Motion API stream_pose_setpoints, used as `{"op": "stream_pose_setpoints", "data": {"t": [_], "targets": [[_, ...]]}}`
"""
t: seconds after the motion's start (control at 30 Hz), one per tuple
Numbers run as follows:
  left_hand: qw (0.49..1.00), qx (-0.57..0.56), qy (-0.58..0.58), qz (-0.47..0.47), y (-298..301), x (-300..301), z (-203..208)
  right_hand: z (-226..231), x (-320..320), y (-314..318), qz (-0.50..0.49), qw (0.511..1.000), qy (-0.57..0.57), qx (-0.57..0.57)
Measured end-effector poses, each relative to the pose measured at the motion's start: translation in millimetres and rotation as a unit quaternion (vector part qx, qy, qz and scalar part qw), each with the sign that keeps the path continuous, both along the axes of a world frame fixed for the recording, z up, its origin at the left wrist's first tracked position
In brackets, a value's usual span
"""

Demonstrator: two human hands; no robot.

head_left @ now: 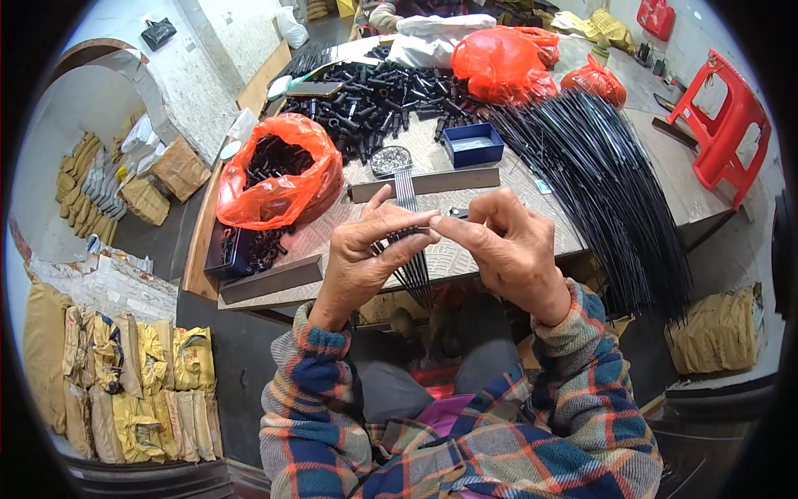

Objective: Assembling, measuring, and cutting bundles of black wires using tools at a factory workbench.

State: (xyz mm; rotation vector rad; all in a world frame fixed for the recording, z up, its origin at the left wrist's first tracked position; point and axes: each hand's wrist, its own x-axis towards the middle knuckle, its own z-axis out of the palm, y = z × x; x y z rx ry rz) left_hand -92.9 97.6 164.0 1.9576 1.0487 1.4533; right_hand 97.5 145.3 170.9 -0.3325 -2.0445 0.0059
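My left hand (366, 254) is closed, thumb and forefinger pressed near each other above the table's front edge. My right hand (511, 249) has its fingers bent in a pinch, and its fingertips meet those of the left. Whatever lies between the fingertips is too small and covered to make out. Beneath the hands, several thin dark rods (406, 187) lie side by side across a metal bar (465, 179), their near ends passing below my left hand. Their far ends reach a round dish (376, 169) of small shiny pieces.
An orange bag (320, 195) of black parts stands left, beside a heap of black parts (366, 104). A blue box (474, 154) sits beyond the bar. A large bundle of black rods (598, 166) overhangs the table's right edge. A red stool (723, 116) is further right.
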Motion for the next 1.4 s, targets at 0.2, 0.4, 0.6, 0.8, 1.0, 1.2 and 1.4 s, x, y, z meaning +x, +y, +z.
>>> {"op": "stream_pose_setpoints", "data": {"t": [0.2, 0.4, 0.6, 0.8, 1.0, 1.2, 1.4], "targets": [[1.000, -0.006, -0.007, 0.007, 0, -3, -1, -3, -3, 1, -0.006, 1.000, -0.002, 0.009], [1.000, -0.016, -0.003, -0.012, 1, -6, -1, -1, -1, 11, 0.039, 0.997, -0.024, 0.064], [0.998, 0.017, 0.052, -0.008, 1, -9, 2, 10, -2, 20, 0.086, 0.993, -0.037, 0.073], [0.987, 0.092, 0.129, 0.009, 10, -14, -3, 19, -2, 19, 0.089, 0.993, -0.046, 0.068], [0.983, 0.128, 0.135, 0.011, 16, -14, -8, 19, 0, 21, 0.099, 0.991, -0.067, 0.056], [0.980, 0.140, 0.139, 0.015, 15, -12, -9, 20, 2, 22, 0.105, 0.991, -0.074, 0.046], [0.977, 0.152, 0.149, 0.026, 16, -12, -12, 21, -1, 19, 0.116, 0.990, -0.080, 0.023]]}}
